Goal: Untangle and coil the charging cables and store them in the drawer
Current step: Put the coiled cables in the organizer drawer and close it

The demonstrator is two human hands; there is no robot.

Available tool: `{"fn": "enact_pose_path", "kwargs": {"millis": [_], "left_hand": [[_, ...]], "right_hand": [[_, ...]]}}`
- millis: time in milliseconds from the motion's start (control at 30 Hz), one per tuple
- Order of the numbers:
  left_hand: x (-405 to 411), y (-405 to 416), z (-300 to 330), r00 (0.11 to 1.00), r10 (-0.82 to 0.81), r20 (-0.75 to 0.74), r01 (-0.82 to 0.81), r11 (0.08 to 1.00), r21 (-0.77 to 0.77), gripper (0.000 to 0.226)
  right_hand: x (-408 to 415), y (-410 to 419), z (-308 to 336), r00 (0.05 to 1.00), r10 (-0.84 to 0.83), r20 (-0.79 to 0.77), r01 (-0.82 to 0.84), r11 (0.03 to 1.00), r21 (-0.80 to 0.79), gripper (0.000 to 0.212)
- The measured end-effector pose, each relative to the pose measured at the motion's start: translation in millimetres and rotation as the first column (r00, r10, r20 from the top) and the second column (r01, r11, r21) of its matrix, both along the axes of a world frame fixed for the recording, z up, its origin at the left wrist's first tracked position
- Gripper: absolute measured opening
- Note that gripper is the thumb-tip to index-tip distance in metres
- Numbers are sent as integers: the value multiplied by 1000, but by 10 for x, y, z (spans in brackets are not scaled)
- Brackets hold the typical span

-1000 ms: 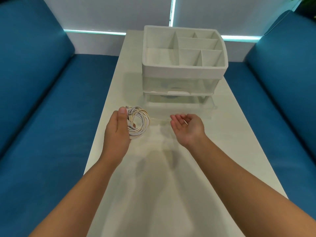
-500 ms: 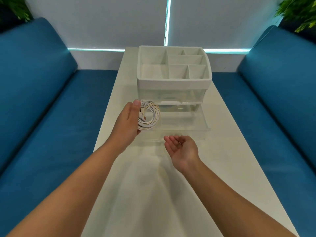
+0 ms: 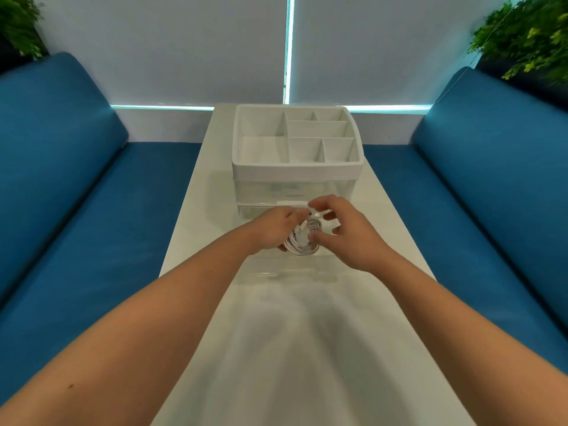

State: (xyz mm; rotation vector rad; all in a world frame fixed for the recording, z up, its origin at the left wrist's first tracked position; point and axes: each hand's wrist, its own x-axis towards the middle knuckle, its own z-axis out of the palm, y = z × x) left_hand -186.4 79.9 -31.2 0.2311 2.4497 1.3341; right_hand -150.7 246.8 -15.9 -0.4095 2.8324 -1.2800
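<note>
Left hand [image 3: 273, 230] gripping coiled cable [image 3: 302, 241] over open clear drawer [image 3: 295, 269], right hand [image 3: 350, 238] fingers spread, touching coil, w/ organizer [image 3: 295, 167] behind.

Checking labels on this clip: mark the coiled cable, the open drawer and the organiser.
coiled cable [image 3: 299, 245], head view, lower loops.
open drawer [image 3: 295, 273], head view, clear front wall.
organiser [image 3: 295, 170], head view, white front rim.

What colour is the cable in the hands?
White cable, seen in the head view.

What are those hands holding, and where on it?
The left hand grips the coiled white cable by its left side. The right hand touches its right edge with spread fingers.
</note>
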Motion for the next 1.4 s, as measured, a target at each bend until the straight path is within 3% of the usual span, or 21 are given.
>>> {"fn": "enact_pose_path", "kwargs": {"millis": [67,200,400,567,700,833,1000,1233,1400], "left_hand": [[-59,8,-52,1000,-11,18,11,1000,-7,44],[-161,23,-202,999,-3,-39,-2,993,-116,41],[-193,78,-336,987,34,-158,-75,963,-258,35],[-219,-54,-386,978,-36,-207,-49,920,-389,48],[-172,-159,-306,987,-64,-150,-4,909,-417,50],[-83,-231,-163,980,-39,-197,-39,926,-375,53],[-14,-301,-133,976,-31,-215,-47,936,-350,45],[26,-349,-129,931,-105,-349,-111,831,-546,24],[6,-345,-152,926,-97,-366,-145,802,-580,22]], "right_hand": [[-130,28,-50,989,124,80,-133,984,122,64],[-291,53,-130,977,135,166,-152,984,92,83],[-355,56,-288,977,146,158,-166,979,121,74],[-373,-10,-321,987,116,108,-135,973,189,74],[-366,-25,-279,987,92,132,-120,967,226,64],[-362,-33,-308,985,47,167,-83,973,215,66],[-396,-30,-386,971,-51,236,14,988,156,78],[-481,-174,-392,976,-49,210,15,987,163,80],[-495,-208,-374,980,-26,197,-11,982,187,77]]}}
